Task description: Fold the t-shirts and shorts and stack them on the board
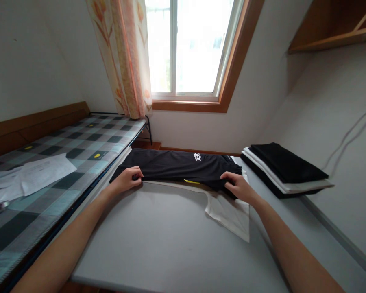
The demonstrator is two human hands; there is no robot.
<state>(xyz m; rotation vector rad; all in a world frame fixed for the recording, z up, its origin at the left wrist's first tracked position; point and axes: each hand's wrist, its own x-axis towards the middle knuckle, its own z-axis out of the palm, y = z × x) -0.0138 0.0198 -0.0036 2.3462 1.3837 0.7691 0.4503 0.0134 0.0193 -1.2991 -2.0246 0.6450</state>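
Observation:
A black garment [167, 162] with white lettering and a thin yellow strip lies folded lengthwise across the table; whether it is a shirt or trousers I cannot tell. My left hand [128, 179] pinches its near edge at the left end. At the right end, my right hand [236, 186] grips the same edge between thumb and fingers, and the cloth bunches a little there. Beneath the black garment lies a white shirt [228, 211], one sleeve spread toward me on the right and a narrow strip of it showing along the front.
A pale table [171, 244] bears the clothes. Folded black and white clothes [288, 165] are stacked at its right, near the wall. To the left stands a bed with a checked mattress [79, 150], papers [33, 175] lying on it. A window [192, 49] and a flowered curtain [125, 61] are behind.

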